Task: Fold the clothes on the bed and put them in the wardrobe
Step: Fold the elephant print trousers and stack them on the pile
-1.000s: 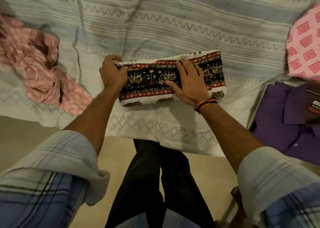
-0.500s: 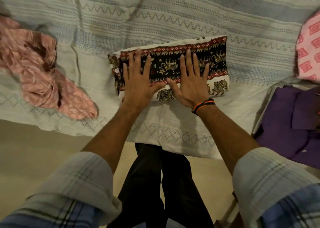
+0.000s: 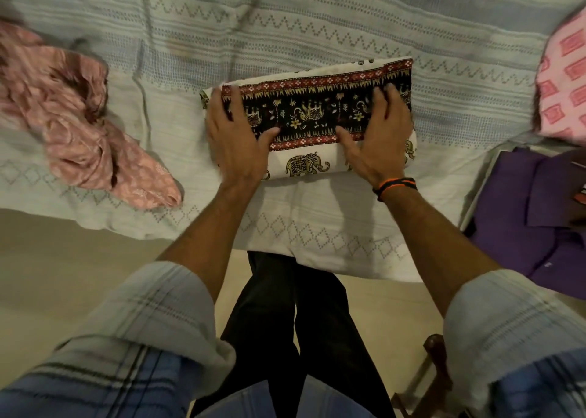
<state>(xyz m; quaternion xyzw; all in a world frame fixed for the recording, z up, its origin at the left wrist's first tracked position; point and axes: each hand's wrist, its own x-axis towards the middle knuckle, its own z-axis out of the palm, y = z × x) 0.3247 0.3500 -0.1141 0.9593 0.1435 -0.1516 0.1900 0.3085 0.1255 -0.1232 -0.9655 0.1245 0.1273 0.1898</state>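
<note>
The folded elephant-print cloth (image 3: 312, 122) lies on the bedspread (image 3: 317, 24) near the bed's front edge, directly ahead of the person. Half a second ago both hands lay flat side by side on its middle, fingers straight and pointing away; now they have slid apart toward the ends. The left hand (image 3: 236, 132) covers the cloth's left end, its fingers bent over the far left corner and the thumb stretched out along the black band. The right hand (image 3: 377, 135) presses near the right end, fingers spread and slightly curled on the black band, thumb pointing inward. The cloth itself sits where it did, with its red-bordered black band up and a cream strip with elephants along the near edge.

No container shows in the view. To the left on the bedspread lies a crumpled pink garment (image 3: 79, 122), well apart from the cloth. At the right a purple shirt (image 3: 532, 214) lies flat, and beyond it a pink patterned fabric (image 3: 564, 81) sits at the edge of view. The bedspread is pale with grey-blue zigzag and diamond stripes and hangs over the bed's front. Below it is a beige floor (image 3: 63, 278), where the person stands in dark trousers (image 3: 285, 316).
</note>
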